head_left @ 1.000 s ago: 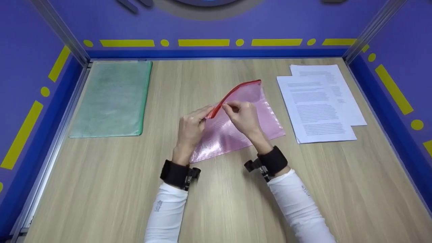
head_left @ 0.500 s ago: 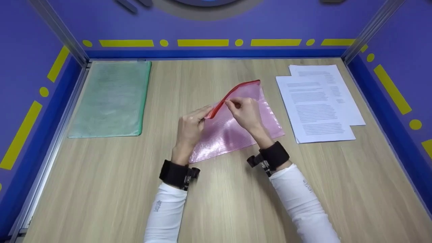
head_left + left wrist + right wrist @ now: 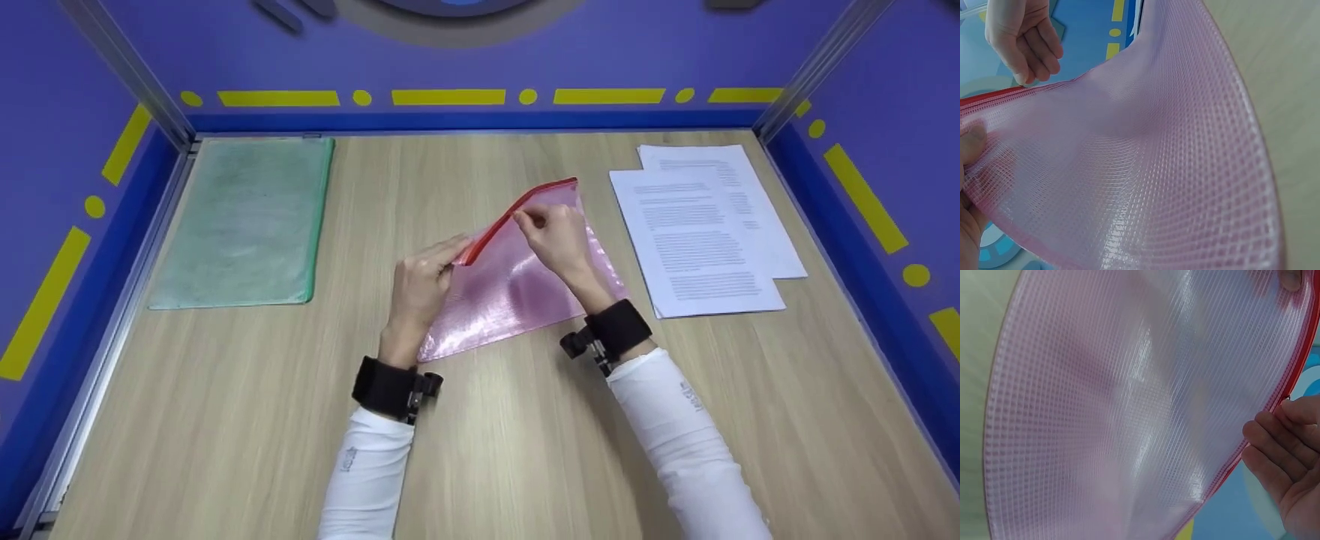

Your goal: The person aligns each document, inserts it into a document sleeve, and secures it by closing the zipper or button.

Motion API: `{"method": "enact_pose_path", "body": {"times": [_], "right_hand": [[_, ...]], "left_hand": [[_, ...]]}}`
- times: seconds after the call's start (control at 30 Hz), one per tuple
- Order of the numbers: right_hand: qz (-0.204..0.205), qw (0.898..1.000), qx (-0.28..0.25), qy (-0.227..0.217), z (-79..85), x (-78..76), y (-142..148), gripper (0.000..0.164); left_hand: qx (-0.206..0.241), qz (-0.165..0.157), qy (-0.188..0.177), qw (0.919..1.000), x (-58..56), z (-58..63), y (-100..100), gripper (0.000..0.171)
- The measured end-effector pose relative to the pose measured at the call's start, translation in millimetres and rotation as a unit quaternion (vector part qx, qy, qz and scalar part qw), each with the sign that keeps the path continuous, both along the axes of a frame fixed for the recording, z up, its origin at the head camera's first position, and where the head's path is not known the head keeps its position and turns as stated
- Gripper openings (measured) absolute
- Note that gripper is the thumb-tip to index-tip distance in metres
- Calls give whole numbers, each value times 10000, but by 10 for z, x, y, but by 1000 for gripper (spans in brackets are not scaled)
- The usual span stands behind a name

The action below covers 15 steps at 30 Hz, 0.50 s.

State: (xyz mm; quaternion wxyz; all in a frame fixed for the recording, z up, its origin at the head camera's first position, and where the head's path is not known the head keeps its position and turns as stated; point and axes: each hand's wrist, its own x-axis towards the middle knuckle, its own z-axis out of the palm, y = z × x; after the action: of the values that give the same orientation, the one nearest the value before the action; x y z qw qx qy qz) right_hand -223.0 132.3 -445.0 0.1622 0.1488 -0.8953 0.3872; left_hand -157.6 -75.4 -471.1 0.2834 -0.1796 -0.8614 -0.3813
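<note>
A translucent pink mesh zipper pouch (image 3: 495,300) is held tilted above the middle of the table, its red zipper edge (image 3: 491,230) bowed along the top. My left hand (image 3: 421,289) grips the pouch's left corner at one end of the zipper; in the left wrist view its thumb (image 3: 972,143) lies over the mesh. At the zipper, my right hand (image 3: 556,238) pinches something small with thumb and forefinger, apparently the zipper pull. A dark bit of the slider (image 3: 1286,398) shows at those fingertips in the right wrist view.
A green zipper pouch (image 3: 244,221) lies flat at the table's left back. Two overlapping stacks of printed paper (image 3: 701,247) lie on the right. Blue panels (image 3: 450,60) with yellow marks wall the table at the back and sides.
My right hand has slid up and to the right along the zipper edge, away from the left hand. The left hand keeps its grip on the corner, nearly still.
</note>
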Motion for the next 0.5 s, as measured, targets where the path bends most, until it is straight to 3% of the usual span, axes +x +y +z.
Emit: {"method": "enact_pose_path", "body": {"times": [0.5], "right_hand": [[-274, 9995, 97, -157, -15, -151, 261, 18]], "left_hand": [[276, -237, -37, 9993, -19, 0, -54, 30]]}}
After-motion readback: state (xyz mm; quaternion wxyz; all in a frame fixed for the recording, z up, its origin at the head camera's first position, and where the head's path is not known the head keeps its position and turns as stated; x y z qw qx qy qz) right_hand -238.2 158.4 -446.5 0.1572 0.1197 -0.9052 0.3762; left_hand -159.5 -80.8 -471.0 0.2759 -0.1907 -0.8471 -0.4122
